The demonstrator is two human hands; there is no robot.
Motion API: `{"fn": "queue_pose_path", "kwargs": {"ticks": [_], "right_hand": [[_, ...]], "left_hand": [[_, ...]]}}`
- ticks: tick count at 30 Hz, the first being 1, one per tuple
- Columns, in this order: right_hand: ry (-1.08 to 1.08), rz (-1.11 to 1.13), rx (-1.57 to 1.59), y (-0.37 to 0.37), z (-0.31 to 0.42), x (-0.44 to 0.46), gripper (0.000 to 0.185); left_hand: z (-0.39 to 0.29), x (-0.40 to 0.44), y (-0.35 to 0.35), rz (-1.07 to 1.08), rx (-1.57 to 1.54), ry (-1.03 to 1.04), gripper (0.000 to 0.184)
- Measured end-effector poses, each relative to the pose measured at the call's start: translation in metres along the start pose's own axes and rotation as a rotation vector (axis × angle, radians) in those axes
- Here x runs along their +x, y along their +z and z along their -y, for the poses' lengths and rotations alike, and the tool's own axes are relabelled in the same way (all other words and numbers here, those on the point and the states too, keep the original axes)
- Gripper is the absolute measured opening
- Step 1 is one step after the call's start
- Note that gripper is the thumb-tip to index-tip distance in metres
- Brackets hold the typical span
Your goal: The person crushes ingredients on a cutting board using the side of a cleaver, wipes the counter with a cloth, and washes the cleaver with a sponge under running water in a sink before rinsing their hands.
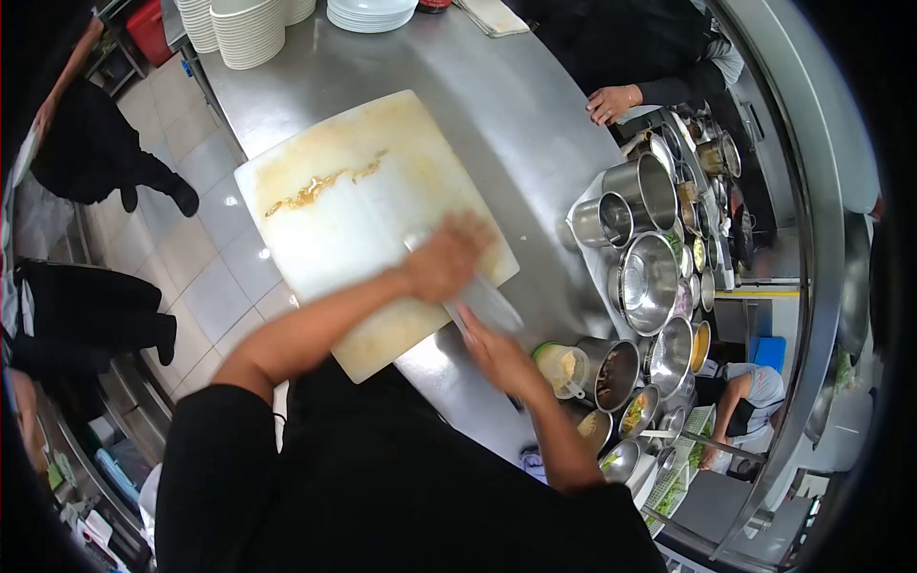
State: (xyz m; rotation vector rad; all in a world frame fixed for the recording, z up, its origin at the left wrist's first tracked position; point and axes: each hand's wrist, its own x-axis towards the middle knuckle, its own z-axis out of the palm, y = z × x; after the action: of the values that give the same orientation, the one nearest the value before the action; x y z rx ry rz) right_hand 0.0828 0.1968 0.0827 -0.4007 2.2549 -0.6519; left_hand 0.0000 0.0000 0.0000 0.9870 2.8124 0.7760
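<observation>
A broad pale metal blade, apparently a cleaver (pixel 495 307), is held slantwise over the near right edge of the cutting board. My right hand (pixel 499 359) is closed around its lower end, where the handle is mostly hidden. Across the upper part of the blade lies my left hand (pixel 447 256), smeared by motion so its fingers do not show clearly. The thick white cutting board (pixel 353 239) sits at an angle on the steel counter. A wet yellow-brown streak of residue (pixel 320 189) runs along its far left part.
Stacked white bowls (pixel 250 33) and plates (pixel 371 13) stand at the counter's far end. Steel pots (pixel 651 191), mixing bowls (pixel 650 284) and a measuring jug (pixel 562 371) crowd the right side. A co-worker's hand (pixel 613 103) rests by the far right edge; other people stand left and right.
</observation>
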Motion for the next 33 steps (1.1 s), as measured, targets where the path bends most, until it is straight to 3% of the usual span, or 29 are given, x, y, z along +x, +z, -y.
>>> {"fn": "queue_pose_path", "kwargs": {"ticks": [1,2,3,6,8,10,11,12,13,15,16,18,19,23,24,26,28,29,30,33], "right_hand": [[0.136,0.045,0.027,0.005,-0.007,-0.023,0.051],[0.140,0.000,0.040,0.015,-0.023,-0.045,0.051],[0.308,0.008,-0.072,-0.024,-0.035,-0.124,0.051],[0.243,0.051,-0.020,-0.022,-0.034,-0.082,0.052],[0.043,-0.033,-0.105,-0.031,-0.031,-0.031,0.052],[0.038,0.021,-0.093,-0.042,-0.018,0.042,0.051],[0.001,-0.005,-0.058,-0.047,-0.001,0.070,0.050],[-0.037,-0.031,-0.024,-0.052,0.015,0.099,0.050],[0.094,0.060,0.089,-0.068,0.055,0.100,0.049],[0.111,0.069,0.050,-0.063,0.051,0.086,0.049],[0.126,0.069,-0.010,-0.064,0.047,0.076,0.050],[-0.087,-0.106,-0.092,-0.028,-0.028,0.039,0.050],[-0.031,-0.090,-0.048,-0.025,-0.035,0.003,0.050],[0.100,-0.059,-0.057,-0.024,-0.039,-0.053,0.052],[-0.210,-0.245,-0.160,-0.020,-0.058,-0.034,0.051],[-0.176,-0.182,-0.096,-0.033,-0.055,0.030,0.050],[0.094,0.015,-0.015,-0.078,0.019,0.081,0.050],[0.057,0.005,-0.006,-0.087,0.029,0.106,0.050],[0.027,-0.004,0.011,-0.090,0.031,0.115,0.051],[0.060,0.065,-0.006,-0.084,0.014,0.070,0.051]], "left_hand": [[-0.018,0.004,0.030,-0.050,0.040,0.058,0.065],[-0.039,0.009,0.048,-0.051,0.002,0.084,0.064],[-0.122,0.040,0.074,-0.146,-0.225,0.122,0.063],[-0.076,0.030,0.067,-0.181,-0.245,0.104,0.063],[-0.038,0.045,0.025,0.021,0.074,0.028,0.063],[0.034,0.052,0.019,-0.163,0.217,-0.011,0.064],[0.058,0.051,-0.019,0.016,0.280,-0.079,0.063],[0.087,0.051,-0.029,-0.020,0.285,-0.133,0.063],[0.099,0.048,-0.031,-0.005,0.289,-0.138,0.063],[0.104,0.046,-0.031,-0.088,0.231,-0.092,0.064],[0.080,0.047,-0.025,-0.017,0.285,-0.091,0.064],[0.031,0.047,0.008,-0.013,0.122,-0.019,0.063],[0.005,0.044,0.032,-0.113,-0.092,0.066,0.065],[-0.053,0.046,0.045,-0.092,-0.136,0.117,0.062],[-0.037,0.052,0.041,-0.085,-0.081,0.099,0.060],[0.009,0.065,0.004,0.013,0.134,0.019,0.059],[0.072,0.078,-0.032,0.056,0.260,-0.050,0.060],[0.104,0.082,-0.037,-0.073,0.192,-0.058,0.060],[0.113,0.081,-0.039,-0.195,0.119,-0.062,0.061],[0.076,0.078,-0.006,-0.150,0.123,-0.041,0.062]]}}
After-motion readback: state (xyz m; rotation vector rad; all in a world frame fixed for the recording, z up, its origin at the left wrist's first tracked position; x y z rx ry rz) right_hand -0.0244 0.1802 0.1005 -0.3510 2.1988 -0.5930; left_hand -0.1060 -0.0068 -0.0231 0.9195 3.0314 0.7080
